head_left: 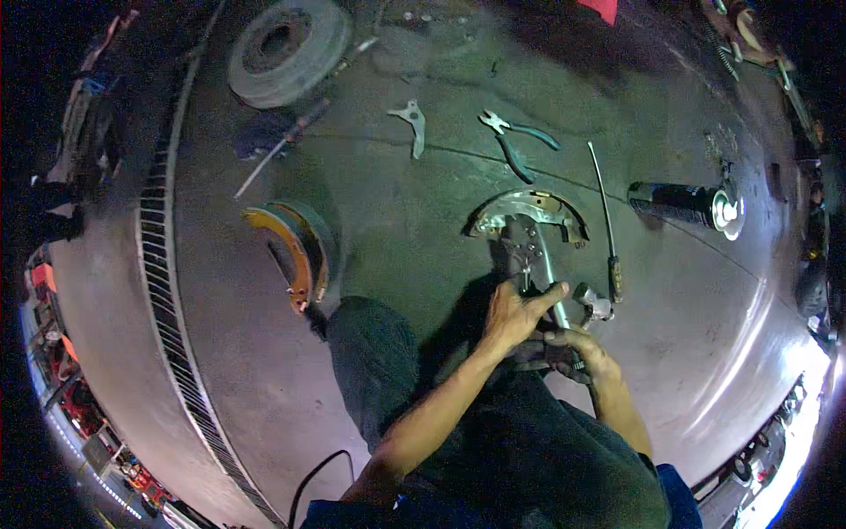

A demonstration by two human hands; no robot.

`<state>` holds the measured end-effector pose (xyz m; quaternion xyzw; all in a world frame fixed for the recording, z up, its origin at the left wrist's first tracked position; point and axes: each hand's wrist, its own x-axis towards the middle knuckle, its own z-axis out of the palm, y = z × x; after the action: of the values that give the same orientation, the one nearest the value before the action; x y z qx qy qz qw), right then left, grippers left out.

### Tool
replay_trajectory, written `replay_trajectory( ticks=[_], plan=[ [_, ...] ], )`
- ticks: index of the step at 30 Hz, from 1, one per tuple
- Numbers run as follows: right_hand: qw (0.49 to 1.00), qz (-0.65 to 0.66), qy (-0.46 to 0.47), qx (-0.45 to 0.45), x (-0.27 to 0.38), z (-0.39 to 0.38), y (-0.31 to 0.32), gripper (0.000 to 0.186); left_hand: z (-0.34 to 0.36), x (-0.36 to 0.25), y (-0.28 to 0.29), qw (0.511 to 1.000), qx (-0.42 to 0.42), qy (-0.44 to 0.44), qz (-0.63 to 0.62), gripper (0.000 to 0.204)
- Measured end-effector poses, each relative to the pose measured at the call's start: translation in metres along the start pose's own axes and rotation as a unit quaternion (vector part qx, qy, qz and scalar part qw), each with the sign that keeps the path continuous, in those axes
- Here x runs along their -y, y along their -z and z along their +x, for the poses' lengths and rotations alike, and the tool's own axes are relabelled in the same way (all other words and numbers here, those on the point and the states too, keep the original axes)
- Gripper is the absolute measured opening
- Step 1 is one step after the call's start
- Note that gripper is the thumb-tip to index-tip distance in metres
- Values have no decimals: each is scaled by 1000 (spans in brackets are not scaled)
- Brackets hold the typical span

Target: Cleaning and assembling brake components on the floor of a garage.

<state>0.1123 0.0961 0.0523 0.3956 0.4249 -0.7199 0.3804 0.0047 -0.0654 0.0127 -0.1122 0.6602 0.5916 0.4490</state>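
The left hand point(515, 313) pinches a thin silver metal rod point(551, 286) running to the curved grey brake shoe point(529, 210) at twelve o'clock on the concrete floor point(397, 247). The right hand point(568, 351) is closed around the rod's lower end.

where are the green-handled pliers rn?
Head view, upper centre-right: the pliers lie on the concrete floor, between the small metal lever and the long screwdriver.
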Motion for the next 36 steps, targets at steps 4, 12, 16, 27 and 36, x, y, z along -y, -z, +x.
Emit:
replay_trajectory(
  ticks=[4,12,16,27,36],
  plan=[
    [986,70,-116,-100,-5,15,-10,36,3,15,6,995,-23,-23,-91,55],
    [988,143,-58,-17,13,15,-46,39,6,7,23,989,25,4,-148,53],
    [987,142,-72,34,32,10,-60,42,4,4,32,959,85,89,-254,54],
    [976,178,-109,56,68,12,-82,39,6,-4,53,906,130,96,-391,54],
    [987,89,-121,66,93,10,-91,74,16,10,55,886,155,138,-414,63]
  ],
)
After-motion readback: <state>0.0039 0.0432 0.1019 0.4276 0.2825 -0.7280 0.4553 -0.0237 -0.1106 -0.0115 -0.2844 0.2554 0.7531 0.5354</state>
